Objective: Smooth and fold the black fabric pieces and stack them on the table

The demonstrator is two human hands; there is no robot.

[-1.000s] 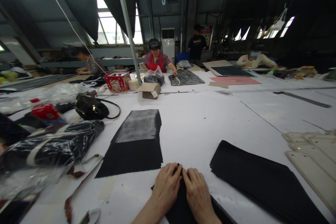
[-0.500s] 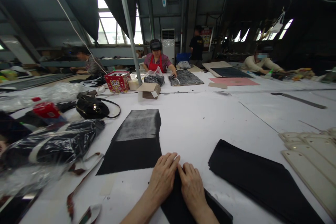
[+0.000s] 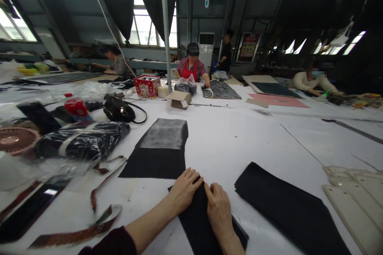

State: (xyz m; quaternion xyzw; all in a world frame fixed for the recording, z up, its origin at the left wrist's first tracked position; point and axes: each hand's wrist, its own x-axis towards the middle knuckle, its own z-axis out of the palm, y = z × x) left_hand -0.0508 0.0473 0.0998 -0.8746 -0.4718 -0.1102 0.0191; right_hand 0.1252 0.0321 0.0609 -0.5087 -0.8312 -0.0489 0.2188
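Note:
A narrow black fabric piece (image 3: 197, 223) lies in front of me, its far end between my two hands. My left hand (image 3: 186, 189) rests palm down along its left edge, fingers stretched and flat on the cloth. On the right side, my right hand (image 3: 220, 209) is closed at the cloth, its fingers bent and its fingertips against the fabric. What lies under the fingers is hidden. Beyond my left hand lies a stack of black fabric panels (image 3: 157, 163) with a greyish far half. Another dark stack of cut fabric (image 3: 287, 203) lies to the right.
Pale flat templates (image 3: 353, 207) are piled at the right edge. On the left are a patterned strap (image 3: 80, 233), a plastic-wrapped black bundle (image 3: 86, 139), a black handbag (image 3: 118, 109) and a pink fan (image 3: 16, 140). A small carton (image 3: 178, 99) stands ahead. Several people work beyond.
The camera view has swung left, showing more of the left side. My left hand has slid slightly back along the fabric's edge, and a gap has opened between the hands.

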